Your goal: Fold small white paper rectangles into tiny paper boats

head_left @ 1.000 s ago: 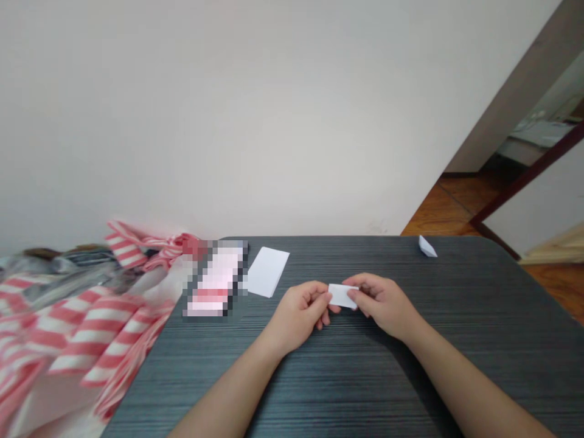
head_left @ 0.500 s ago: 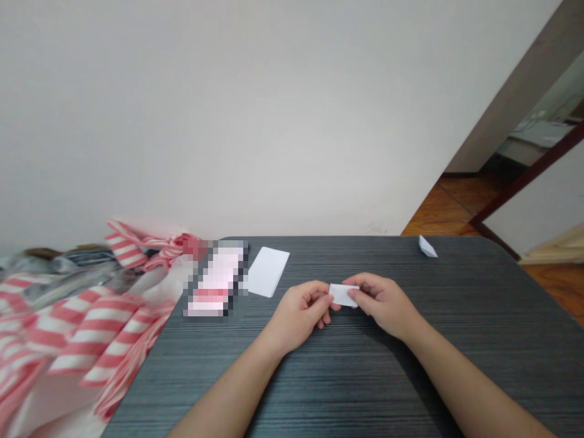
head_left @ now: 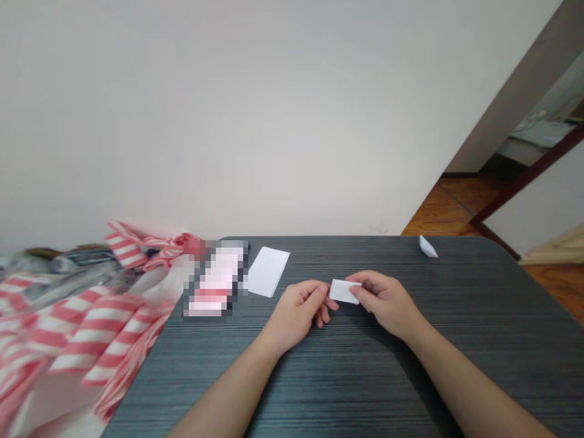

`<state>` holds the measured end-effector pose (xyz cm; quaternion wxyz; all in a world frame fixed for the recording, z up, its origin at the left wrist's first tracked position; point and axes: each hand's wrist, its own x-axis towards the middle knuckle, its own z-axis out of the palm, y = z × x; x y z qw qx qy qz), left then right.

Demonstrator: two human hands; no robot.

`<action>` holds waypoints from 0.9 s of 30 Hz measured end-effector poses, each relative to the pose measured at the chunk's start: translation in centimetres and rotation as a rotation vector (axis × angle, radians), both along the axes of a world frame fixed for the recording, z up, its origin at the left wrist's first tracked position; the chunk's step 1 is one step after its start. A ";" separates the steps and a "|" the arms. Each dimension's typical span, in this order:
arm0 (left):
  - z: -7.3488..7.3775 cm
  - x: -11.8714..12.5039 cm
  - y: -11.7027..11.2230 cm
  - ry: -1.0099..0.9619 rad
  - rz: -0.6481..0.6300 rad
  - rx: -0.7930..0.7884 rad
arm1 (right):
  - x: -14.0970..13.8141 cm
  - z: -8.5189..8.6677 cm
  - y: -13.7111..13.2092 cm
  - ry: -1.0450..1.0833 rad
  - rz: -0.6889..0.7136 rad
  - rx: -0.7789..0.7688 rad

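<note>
A small folded piece of white paper [head_left: 343, 291] is held above the dark table by my right hand [head_left: 385, 299], its thumb on top and its fingers behind the paper's right end. My left hand [head_left: 301, 307] is at the paper's left edge. Its thumb is pressed to the index finger, and its other fingers curl below the paper's left corner. No paper shows between the left thumb and index finger; whether the lower fingers touch the paper I cannot tell.
White paper sheets [head_left: 268, 272] lie on the dark wood-grain table [head_left: 319, 383], beside a blurred-out phone-like object [head_left: 216, 280]. A small folded white paper shape [head_left: 427, 247] sits near the far right edge. Red-and-white striped cloth [head_left: 100, 328] is heaped at left. Behind stands a pale wall [head_left: 292, 121].
My left thumb has come off the paper onto the index finger. In my right hand the paper has tilted slightly and shifted a little up and to the right.
</note>
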<state>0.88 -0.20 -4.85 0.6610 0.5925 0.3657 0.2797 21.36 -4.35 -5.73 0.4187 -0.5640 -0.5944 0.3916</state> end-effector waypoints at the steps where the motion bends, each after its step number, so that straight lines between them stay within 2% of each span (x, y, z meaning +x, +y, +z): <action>1: 0.0 0.0 0.0 0.002 0.001 0.002 | 0.0 0.0 0.0 -0.004 0.002 0.000; 8: 0.4 0.2 -0.3 0.065 -0.004 0.026 | -0.1 0.4 0.0 -0.020 0.022 -0.019; 27: 0.2 0.2 -0.4 0.088 0.002 0.060 | -0.1 0.5 -0.1 -0.031 0.068 -0.023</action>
